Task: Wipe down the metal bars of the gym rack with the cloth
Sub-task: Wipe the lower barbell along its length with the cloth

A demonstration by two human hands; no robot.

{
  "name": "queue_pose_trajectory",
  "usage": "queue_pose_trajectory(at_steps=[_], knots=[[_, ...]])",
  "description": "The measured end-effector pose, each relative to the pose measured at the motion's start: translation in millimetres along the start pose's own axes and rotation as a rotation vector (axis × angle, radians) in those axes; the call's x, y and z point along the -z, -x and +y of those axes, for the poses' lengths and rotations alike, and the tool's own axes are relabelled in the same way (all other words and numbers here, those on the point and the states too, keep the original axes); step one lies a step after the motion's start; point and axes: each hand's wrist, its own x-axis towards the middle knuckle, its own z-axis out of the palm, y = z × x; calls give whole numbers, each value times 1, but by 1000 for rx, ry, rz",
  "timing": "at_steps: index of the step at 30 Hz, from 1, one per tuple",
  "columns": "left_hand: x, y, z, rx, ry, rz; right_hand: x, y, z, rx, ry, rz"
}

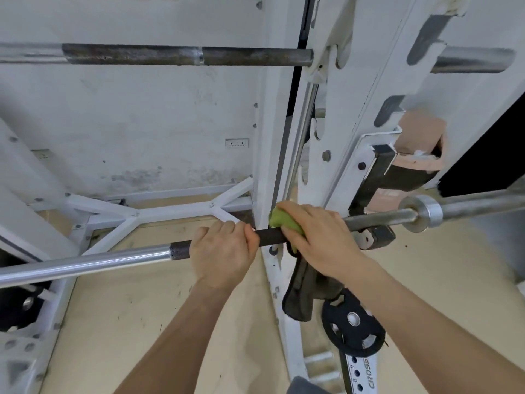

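Chrome barbell [85, 262], seemingly on white rack [335, 155]

This is looking like a gym: barbells [85, 261] are lying across a white rack [349, 123], a black weight plate [353, 322] hanging nearby

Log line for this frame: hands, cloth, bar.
step: wiping lower barbell | left hand: grips lower barbell bare | right hand: holds green cloth round it, beside white upright

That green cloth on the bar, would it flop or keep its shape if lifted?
Probably floppy: the green cloth is bunched around the lower bar under the right hand, an end hanging below. Likely light, since one hand nearly covers it. It may drag rather than slip on the bar's rough dark section.
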Motion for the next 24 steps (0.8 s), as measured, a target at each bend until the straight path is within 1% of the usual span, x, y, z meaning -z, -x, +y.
queue_pose_trajectory(at_steps=[1, 3, 4, 5, 7, 9, 11, 12, 13, 14, 16, 18, 19, 20, 23, 24], knots=[[3, 2, 1, 4, 14, -17, 0, -13, 0, -80, 28, -66], [6, 4, 1, 20, 22, -60, 1, -52, 3, -246, 25, -255], [8, 1, 2, 25, 25, -93, 1, -70, 3, -294, 7, -335], [12, -2, 4, 30, 32, -141, 0, -82, 3, -310, -1, -370], [17, -8, 6, 33, 28, -206, -1, -85, 1, -277, 2, -338], [18, -17, 6, 48, 20, -258, 1, -58, 0, -216, -37, -230], [19, -27, 4, -30, -33, -333, 5, -27, 4, -102, -94, -91], [18, -31, 1, -134, -90, -369, 7, -16, 8, -52, -91, -52], [20, -36, 0, -205, -153, -475, 11, -9, 12, -36, -54, -33], [20, -41, -1, -241, -206, -528, 15, -2, 16, -47, 17, -17], [18, -46, -2, -238, -248, -545, 22, 8, 20, -48, 232, 88], [17, -44, 0, -237, -264, -534, 24, 13, 21, -39, 379, 199], [14, -40, 1, -238, -265, -540, 21, 10, 20, -62, 401, 193], [11, -37, 1, -232, -254, -525, 17, 2, 19, -93, 356, 130], [3, -37, -2, -157, -250, -514, 8, -35, 13, -224, 79, -112], [2, -35, -2, -157, -264, -540, 7, -44, 13, -248, 28, -145]])
